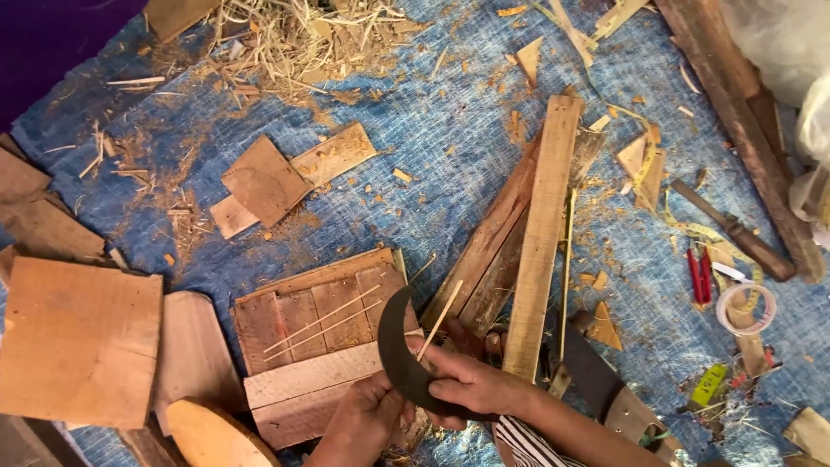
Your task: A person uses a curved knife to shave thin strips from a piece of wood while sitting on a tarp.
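From the head camera, looking straight down, both hands meet near the bottom centre of the frame over a blue tarp [432,130] strewn with wood scraps and shavings. The right hand [474,385], coming in from the lower right on a striped sleeve [527,443], is closed around the lower end of a dark curved blade [393,346], a sickle-like knife whose crescent arcs up and to the left of the knuckles, its tip just above the hand. The left hand [363,419] rises from the bottom edge, fingers curled together just beneath the blade's belly, touching or nearly touching it; what exactly it pinches I cannot tell, as the blade and the other hand cover the fingertips. A thin bamboo sliver [439,320] slants up and to the right from between the two hands, crossing the blade's inner curve. Just left of the hands lies a small slatted wooden panel [320,346] with two more thin slivers [324,324] resting across it. To the right, a long pale plank [540,238] leans over darker boards. Further right lie red-handled pliers [699,275], a roll of clear tape [745,307] and a yellow measuring tape [692,227]. Straw [294,35] is piled at the top.
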